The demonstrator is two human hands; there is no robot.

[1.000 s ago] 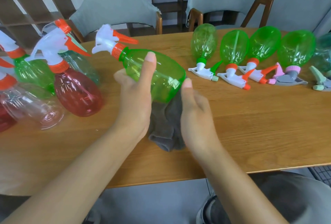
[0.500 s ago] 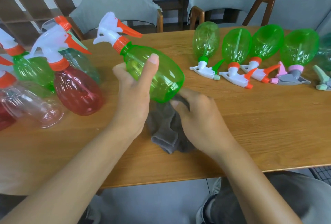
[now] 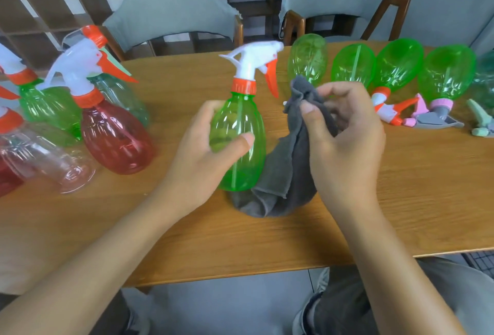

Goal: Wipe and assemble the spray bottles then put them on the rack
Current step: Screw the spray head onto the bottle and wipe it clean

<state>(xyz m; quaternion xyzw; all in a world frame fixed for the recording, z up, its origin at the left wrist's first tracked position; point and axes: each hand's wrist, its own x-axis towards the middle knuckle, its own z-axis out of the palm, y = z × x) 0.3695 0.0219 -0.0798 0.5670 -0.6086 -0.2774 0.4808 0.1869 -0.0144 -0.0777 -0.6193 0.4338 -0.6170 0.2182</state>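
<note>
**Green spray bottle upright in left hand, grey cloth lifted in right**

Setting: wooden table (image 3: 401, 201) with two grey-covered chairs (image 3: 171, 5) behind its far edge and an open wooden shelf unit (image 3: 34, 5) at the back left.

Left side of table: a cluster of assembled bottles lying close together, some touching. A clear bottle (image 3: 45, 158) with an orange collar lies nearest the left edge; behind it a green bottle (image 3: 45, 107); beside these a red bottle (image 3: 117, 136) with white sprayer head and orange collar; a pale teal-tinted bottle (image 3: 120, 94) sits behind the red one.

Centre: left hand (image 3: 203, 158) grasps the green spray bottle (image 3: 240, 142) around its body, thumb across the front, fingers wrapped behind. The bottle stands upright, its base at the table on the edge of the cloth. Its white trigger head (image 3: 251, 61) with orange collar and orange trigger is fitted, nozzle pointing right.

Just right of the bottle: right hand (image 3: 344, 131) pinches the upper part of a grey cloth (image 3: 288, 174) between thumb and curled fingers. The cloth hangs from the hand, and its lower folds lie on the table against the bottle's base.

Right side: four green bottles (image 3: 395, 64) lie in a row, bases toward the far edge, necks toward the person, with sprayer heads in white, orange and pink. A pale green sprayer (image 3: 481, 123) lies at the far right.
</note>
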